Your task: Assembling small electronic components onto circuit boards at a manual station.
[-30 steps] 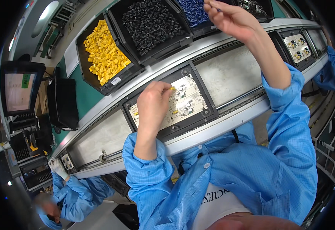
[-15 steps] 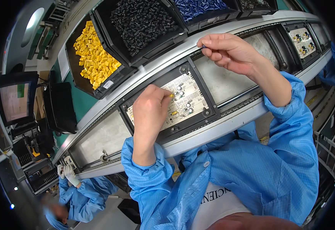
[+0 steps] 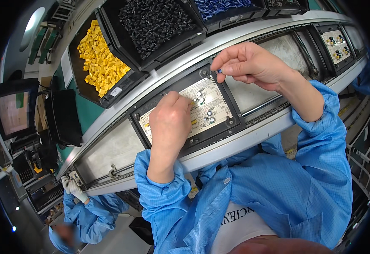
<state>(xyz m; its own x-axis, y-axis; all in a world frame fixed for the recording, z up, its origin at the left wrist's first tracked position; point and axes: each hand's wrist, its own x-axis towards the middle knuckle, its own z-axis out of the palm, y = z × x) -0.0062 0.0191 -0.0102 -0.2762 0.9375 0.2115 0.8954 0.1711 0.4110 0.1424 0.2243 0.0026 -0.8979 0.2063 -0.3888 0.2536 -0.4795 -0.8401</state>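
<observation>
A pale circuit board [image 3: 202, 111] lies in a black frame [image 3: 235, 111] on the conveyor line, with small round capacitors [image 3: 200, 94] and a yellow box capacitor [image 3: 194, 122] standing on it. Over its middle, my left hand [image 3: 171, 120] is closed, fingers curled down to the board. A sliver of yellow capacitor shows at those fingertips; the rest is hidden by the hand. My right hand [image 3: 254, 67] pinches a small blue capacitor [image 3: 219, 71] between thumb and forefinger, above the frame's far right corner.
Beyond the rail stand black bins of yellow parts [image 3: 102, 59], black parts [image 3: 155, 25] and blue parts [image 3: 218, 7]. Another populated board [image 3: 336, 45] sits further right on the line. At left are a monitor [image 3: 13, 108] and a gloved co-worker [image 3: 89, 216] at the line.
My right hand has come left and down toward the board with the blue capacitor. The left hand has shifted slightly, its fingers still at the yellow capacitor's spot.
</observation>
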